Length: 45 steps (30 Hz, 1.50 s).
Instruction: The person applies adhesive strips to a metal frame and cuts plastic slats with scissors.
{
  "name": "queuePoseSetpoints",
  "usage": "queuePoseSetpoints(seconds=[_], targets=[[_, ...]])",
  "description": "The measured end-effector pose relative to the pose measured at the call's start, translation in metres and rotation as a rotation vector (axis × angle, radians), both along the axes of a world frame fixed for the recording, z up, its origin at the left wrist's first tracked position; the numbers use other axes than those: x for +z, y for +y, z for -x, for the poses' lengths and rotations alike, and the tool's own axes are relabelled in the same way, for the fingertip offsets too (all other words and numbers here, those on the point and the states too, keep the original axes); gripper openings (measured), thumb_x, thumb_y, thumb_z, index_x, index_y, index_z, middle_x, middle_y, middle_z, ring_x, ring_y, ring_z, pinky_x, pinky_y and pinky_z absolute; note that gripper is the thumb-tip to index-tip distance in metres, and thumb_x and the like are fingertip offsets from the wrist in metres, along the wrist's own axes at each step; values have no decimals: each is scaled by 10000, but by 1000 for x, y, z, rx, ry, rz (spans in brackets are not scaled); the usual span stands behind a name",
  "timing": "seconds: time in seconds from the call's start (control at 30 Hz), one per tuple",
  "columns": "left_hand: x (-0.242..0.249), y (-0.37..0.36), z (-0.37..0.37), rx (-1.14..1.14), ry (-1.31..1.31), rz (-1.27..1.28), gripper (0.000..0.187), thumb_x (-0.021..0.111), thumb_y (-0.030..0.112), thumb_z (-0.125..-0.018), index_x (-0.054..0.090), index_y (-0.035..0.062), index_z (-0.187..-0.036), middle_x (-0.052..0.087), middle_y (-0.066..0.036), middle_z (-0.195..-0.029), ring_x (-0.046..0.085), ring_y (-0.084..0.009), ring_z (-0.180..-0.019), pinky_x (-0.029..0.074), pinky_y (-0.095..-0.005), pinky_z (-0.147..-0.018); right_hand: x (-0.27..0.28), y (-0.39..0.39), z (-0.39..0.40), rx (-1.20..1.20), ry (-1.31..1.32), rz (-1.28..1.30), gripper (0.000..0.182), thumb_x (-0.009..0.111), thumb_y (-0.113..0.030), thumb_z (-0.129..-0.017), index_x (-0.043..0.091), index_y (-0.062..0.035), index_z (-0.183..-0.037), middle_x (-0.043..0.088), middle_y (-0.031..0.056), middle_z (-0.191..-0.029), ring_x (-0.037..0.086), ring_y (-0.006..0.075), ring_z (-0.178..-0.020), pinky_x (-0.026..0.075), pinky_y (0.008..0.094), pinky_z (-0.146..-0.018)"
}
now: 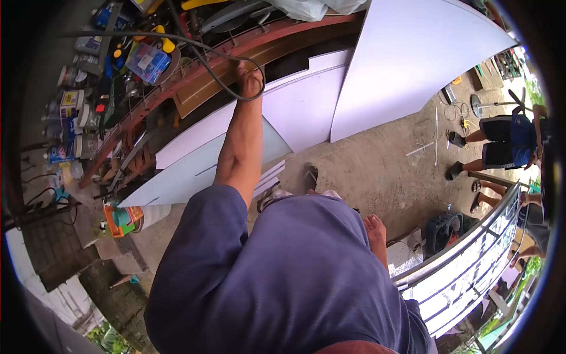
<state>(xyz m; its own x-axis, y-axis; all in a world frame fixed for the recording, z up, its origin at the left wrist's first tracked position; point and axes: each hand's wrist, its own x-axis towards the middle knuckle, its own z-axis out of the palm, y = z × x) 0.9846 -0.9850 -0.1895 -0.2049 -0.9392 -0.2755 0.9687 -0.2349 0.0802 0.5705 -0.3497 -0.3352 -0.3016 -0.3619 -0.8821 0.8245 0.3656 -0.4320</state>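
My left hand [250, 81] is stretched out ahead at the edge of the cluttered workbench, its fingers closed on a dark cable [203, 48]. The cable makes a loop around the hand and wrist, and its ends run off to the upper left. Just beyond that hand is the bench's reddish frame [283, 28]. Pale flat panels [303, 100] lean against the bench beside my forearm. My right hand [375, 230] hangs low at my right side, fingers loosely extended, with nothing visible in it.
Tools, bottles and a blue organizer box [148, 62] crowd the bench. A large white sheet [413, 53] leans at the upper right. A metal grille frame [466, 265] stands to my right near a dark blue case [443, 230]. People's legs [471, 138] and a pedestal fan [480, 105] are beyond.
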Motion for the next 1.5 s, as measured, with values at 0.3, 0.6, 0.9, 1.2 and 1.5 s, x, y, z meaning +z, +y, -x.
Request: queuePoseSetpoints(seconds=[0.3, 0.6, 0.9, 1.2, 1.5], targets=[[12, 3, 16, 54, 34, 2, 337, 486, 195, -998, 586, -25, -1233, 638, -201, -1238, 619, -370, -1135, 532, -523, -961, -12, 0, 7, 52, -22, 5, 371, 636, -69, -951, 559, 0, -1306, 684, 142, -1129, 688, 322, -993, 574, 442, -824], [21, -13, 43, 76, 52, 7, 345, 500, 178, -992, 570, -29, -1259, 616, -201, -1270, 593, -368, -1168, 509, -516, -988, -5, -31, 43, 90, 33, 25, 396, 633, -92, -965, 537, -19, -1342, 658, 138, -1203, 665, 308, -1044, 570, 446, -843], [16, -32, 70, 58, 45, -31, 360, 514, 162, -985, 554, -33, -1285, 594, -201, -1302, 567, -365, -1201, 487, -508, -1015, 3, -15, 62, -38, 101, 19, 421, 636, -111, -966, 526, -41, -1367, 651, 135, -1225, 654, 334, -1082, 559, 470, -890], [19, -37, 83, 43, 9, -53, 380, 528, 145, -979, 538, -37, -1311, 573, -201, -1334, 541, -363, -1234, 464, -501, -1042, -9, 12, 44, -61, 51, -36, 477, 665, -126, -949, 504, -37, -1389, 640, 139, -1236, 656, 326, -1060, 557, 460, -879], [19, -40, 94, 16, 0, -65, 404, 542, 129, -972, 521, -41, -1338, 551, -201, -1366, 515, -360, -1268, 441, -494, -1069, -7, -8, 47, -74, 57, -9, 447, 645, -97, -955, 505, -12, -1371, 648, 154, -1178, 668, 322, -1003, 587, 439, -786]])
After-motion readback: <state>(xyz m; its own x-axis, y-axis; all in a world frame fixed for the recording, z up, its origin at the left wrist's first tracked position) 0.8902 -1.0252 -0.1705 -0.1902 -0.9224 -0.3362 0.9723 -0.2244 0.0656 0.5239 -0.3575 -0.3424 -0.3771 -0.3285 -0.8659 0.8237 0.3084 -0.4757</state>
